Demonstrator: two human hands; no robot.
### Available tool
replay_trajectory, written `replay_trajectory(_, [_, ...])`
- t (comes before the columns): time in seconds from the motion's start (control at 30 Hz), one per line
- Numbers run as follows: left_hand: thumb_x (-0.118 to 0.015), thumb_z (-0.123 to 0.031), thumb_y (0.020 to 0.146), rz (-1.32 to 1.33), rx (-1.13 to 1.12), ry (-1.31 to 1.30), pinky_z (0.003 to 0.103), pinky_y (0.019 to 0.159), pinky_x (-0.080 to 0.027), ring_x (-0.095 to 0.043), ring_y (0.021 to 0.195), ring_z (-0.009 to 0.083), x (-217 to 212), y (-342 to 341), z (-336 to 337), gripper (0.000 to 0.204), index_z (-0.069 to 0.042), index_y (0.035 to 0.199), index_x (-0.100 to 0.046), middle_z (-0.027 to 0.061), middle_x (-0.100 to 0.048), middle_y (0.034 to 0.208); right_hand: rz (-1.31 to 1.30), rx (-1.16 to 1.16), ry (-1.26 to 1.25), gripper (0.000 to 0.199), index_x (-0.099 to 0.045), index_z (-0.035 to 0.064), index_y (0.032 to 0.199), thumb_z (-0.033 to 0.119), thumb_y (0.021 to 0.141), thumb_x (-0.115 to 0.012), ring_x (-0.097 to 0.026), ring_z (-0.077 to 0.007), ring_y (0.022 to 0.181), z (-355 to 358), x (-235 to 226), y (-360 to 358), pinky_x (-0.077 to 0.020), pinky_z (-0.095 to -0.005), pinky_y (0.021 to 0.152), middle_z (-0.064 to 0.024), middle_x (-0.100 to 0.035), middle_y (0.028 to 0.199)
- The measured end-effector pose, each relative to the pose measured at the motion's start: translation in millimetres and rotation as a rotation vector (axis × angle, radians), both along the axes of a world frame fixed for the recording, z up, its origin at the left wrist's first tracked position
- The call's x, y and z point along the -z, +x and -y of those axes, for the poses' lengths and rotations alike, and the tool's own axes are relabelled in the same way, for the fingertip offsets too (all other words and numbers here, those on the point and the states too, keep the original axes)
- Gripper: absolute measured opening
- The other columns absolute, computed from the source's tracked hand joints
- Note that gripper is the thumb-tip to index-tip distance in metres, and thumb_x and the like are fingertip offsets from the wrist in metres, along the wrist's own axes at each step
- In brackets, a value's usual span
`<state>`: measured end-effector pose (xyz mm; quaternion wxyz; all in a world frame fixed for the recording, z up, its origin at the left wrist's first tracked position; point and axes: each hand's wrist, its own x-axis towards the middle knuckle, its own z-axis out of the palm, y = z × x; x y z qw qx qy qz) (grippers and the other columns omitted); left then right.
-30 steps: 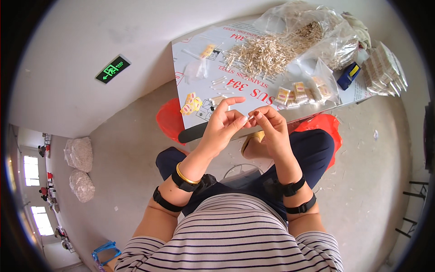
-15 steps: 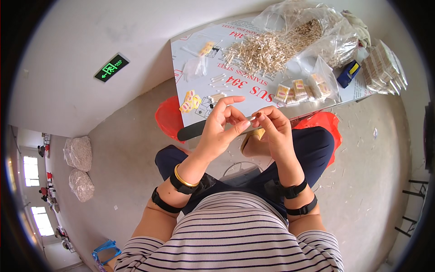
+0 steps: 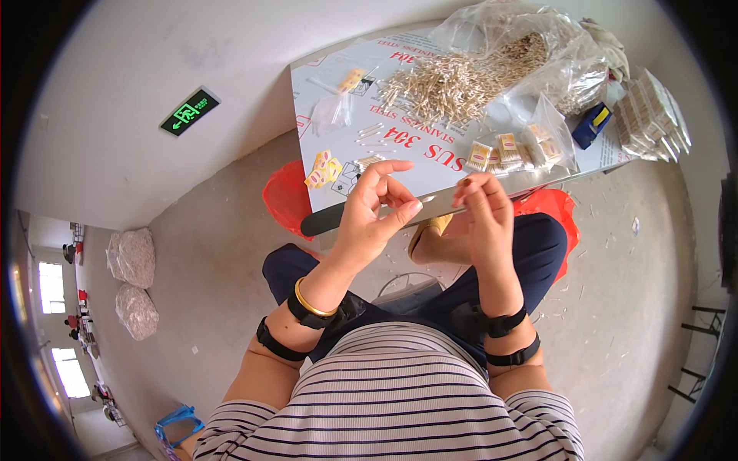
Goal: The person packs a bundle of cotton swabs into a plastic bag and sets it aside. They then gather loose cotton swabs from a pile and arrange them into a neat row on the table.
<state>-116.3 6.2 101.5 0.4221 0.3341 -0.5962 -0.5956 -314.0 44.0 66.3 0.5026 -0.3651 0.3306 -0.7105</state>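
My left hand (image 3: pixel 373 217), above the table's near edge, pinches a cotton swab (image 3: pixel 429 198) between thumb and fingers. Only its white tip shows past the thumb. To the right and apart from it is my right hand (image 3: pixel 490 215), its fingers bent together and smeared at the tips, so what they hold is hidden. Just beyond my left hand lie a small bunch of swabs (image 3: pixel 369 163) and several yellow-and-white packet pieces (image 3: pixel 323 169). Single swabs (image 3: pixel 372 135) are laid out farther up the table.
On the table (image 3: pixel 430 157) are a big heap of swabs (image 3: pixel 442 88) spilling from a clear bag (image 3: pixel 492 27), small filled boxes (image 3: pixel 507 150), a blue-and-yellow tool (image 3: pixel 592 125) and stacked packs (image 3: pixel 652 115). Red plastic bags (image 3: pixel 286 201) hang below the edge; my knees are close under it.
My right hand has drawn away to the right from the left hand, so a gap has opened between the fingertips. My left hand has stayed nearly in place.
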Motion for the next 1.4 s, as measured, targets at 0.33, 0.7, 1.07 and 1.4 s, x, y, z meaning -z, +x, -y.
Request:
replay_trajectory(0.33, [-0.079, -0.004, 0.094, -0.156, -0.105, 0.109, 0.025, 0.087, -0.047, -0.061, 0.090, 0.0079, -5, 6, 0, 0.052, -0.004, 0.140, -0.055, 0.0028, -0.070, 0.094, -1.077, 0.129, -0.115, 0.010, -0.074, 0.0038, 0.095, 0.009, 0.087, -0.078, -0.067, -0.0271, 0.089, -16, 7, 6, -0.0531, -0.0392, 0.079, -0.0075, -0.070, 0.092])
replay_trajectory(0.7, [-0.077, -0.006, 0.096, -0.163, -0.070, 0.131, 0.022, 0.082, -0.050, -0.066, 0.088, 0.0084, 3, 11, 1, 0.050, -0.003, 0.141, -0.053, 0.0042, -0.071, 0.093, -0.484, -0.207, -0.002, 0.017, -0.078, 0.0043, 0.115, 0.010, 0.101, -0.070, -0.066, -0.0144, 0.097, 12, -35, 19, -0.0507, -0.0307, 0.086, -0.0051, -0.071, 0.097])
replay_trajectory(1.07, [-0.075, -0.010, 0.100, -0.179, -0.047, 0.208, 0.026, 0.085, -0.058, -0.075, 0.093, 0.0144, 2, 20, -1, 0.046, -0.002, 0.140, -0.053, 0.0082, -0.074, 0.096, -0.821, -0.234, -0.023, 0.019, -0.076, 0.0024, 0.116, 0.006, 0.098, -0.072, -0.067, -0.0170, 0.089, 11, -50, 19, -0.0527, -0.0318, 0.081, -0.0062, -0.072, 0.094])
replay_trajectory(1.4, [-0.077, -0.017, 0.099, -0.081, -0.013, 0.230, 0.025, 0.078, -0.054, -0.074, 0.089, 0.0130, 15, 23, 8, 0.049, -0.003, 0.139, -0.053, 0.0077, -0.075, 0.094, -0.654, -0.292, 0.126, 0.008, -0.072, -0.0006, 0.103, 0.005, 0.097, -0.072, -0.064, -0.0141, 0.085, 22, -30, 17, -0.0530, -0.0295, 0.082, -0.0061, -0.073, 0.092])
